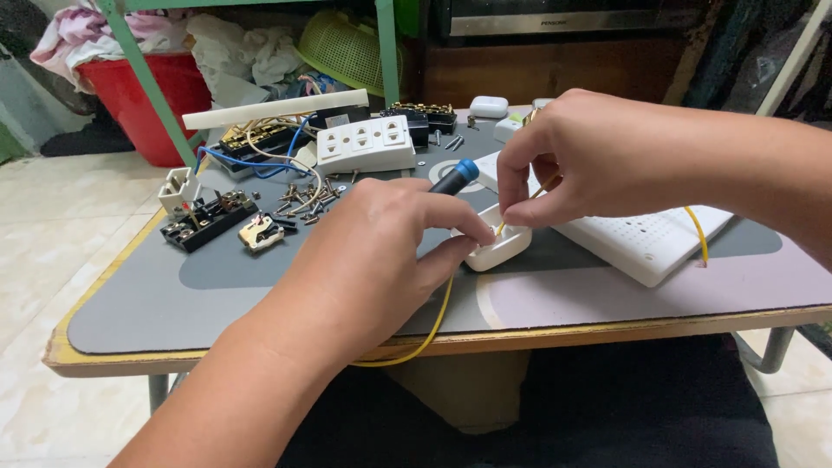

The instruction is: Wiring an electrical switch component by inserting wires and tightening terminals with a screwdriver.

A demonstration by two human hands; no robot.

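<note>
My left hand (381, 251) grips a screwdriver with a dark shaft and blue cap (458, 176), its tip hidden behind my fingers at a small white socket block (496, 250). My right hand (563, 156) pinches a yellow wire (438, 321) at the top of that block. The wire loops down past the table's front edge (260, 355) under my left hand. Another yellow wire end (698, 238) lies over a white perforated panel (646, 243) beneath my right forearm.
Behind my hands lie a white triple socket plate (366, 143), a white bar (276, 108), loose screws (303, 204), black terminal parts (206, 221), a small white socket (178, 187), blue and white wires (251, 160) and a white earbud case (489, 107). A red tub (147, 95) stands on the floor.
</note>
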